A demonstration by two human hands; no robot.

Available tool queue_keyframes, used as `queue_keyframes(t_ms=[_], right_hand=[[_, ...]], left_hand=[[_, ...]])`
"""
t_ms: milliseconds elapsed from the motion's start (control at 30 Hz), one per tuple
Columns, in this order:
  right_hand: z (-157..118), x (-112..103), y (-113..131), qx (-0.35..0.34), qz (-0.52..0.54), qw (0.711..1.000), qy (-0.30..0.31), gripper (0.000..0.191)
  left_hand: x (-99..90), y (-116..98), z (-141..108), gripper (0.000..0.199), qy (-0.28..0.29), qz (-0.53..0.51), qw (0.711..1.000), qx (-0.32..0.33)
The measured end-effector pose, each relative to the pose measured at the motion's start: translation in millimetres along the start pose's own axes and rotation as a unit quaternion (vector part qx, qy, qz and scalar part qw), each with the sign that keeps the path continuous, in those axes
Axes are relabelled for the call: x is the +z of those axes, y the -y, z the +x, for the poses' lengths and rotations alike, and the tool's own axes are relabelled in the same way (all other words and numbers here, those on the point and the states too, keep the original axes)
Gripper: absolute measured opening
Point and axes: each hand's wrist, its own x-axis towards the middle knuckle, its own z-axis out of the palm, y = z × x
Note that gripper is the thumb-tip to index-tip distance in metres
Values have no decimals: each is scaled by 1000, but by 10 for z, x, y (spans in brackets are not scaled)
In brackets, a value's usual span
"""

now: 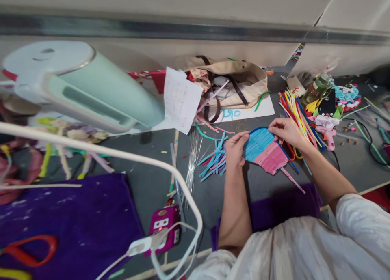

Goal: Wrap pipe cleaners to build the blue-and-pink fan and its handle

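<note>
A flat panel of blue and pink pipe cleaners (269, 153) is held up over the grey table, its blue half at the upper left and its pink half at the lower right. My left hand (235, 147) pinches the panel's left edge between thumb and fingers. At the top edge, my right hand (284, 130) is closed on the dark blue pipe cleaner (258, 128) that runs along the border. One pink strand sticks out at the lower right. Just left of my left hand lies a pile of short blue and purple pipe cleaner pieces (211, 160).
Multicoloured pipe cleaners (295, 109) and a pink glue gun (327, 136) lie to the right. Behind stands a beige bag (252, 79). A pale green lamp-like device (103, 85), a purple power strip (164, 223), white cable (128, 150) and red-handled scissors (33, 249) are on the left.
</note>
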Motion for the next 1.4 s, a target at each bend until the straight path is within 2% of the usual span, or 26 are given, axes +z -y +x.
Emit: queue_keyframes(t_ms=[400,600,700,767,833,900,1000,1067,1167,1267,1400], right_hand=[[-14,-13,-31,1,-36,999,-4,23],[-40,-28,-18,-81,-154,984,-41,17],[-54,-184,-58,-90,-219,968,-88,15],[-46,-394,-146,-62,-256,954,-142,16],[-20,-658,-291,-4,-294,936,-194,21],[22,-920,-473,69,-353,901,-243,28],[108,-1182,-744,159,-427,857,-241,27],[175,-1240,-877,200,-461,835,-223,28],[273,-1218,-971,223,-489,819,-203,31],[331,-1201,-956,223,-487,821,-198,29],[305,-1317,-856,217,-471,827,-217,30]], left_hand=[[2,12,4,20,4,5,1000,-2],[-10,19,9,20,17,20,1000,9],[-21,10,8,22,26,21,999,4],[-27,4,8,23,26,23,999,0],[-30,6,11,23,26,28,999,-2],[-27,17,17,25,28,30,999,-3],[-17,37,25,26,28,25,999,-8],[-14,44,29,26,25,23,999,-9],[-14,42,30,26,22,28,999,-8],[-13,32,25,27,19,31,999,-12],[-9,27,22,26,19,32,999,-9]])
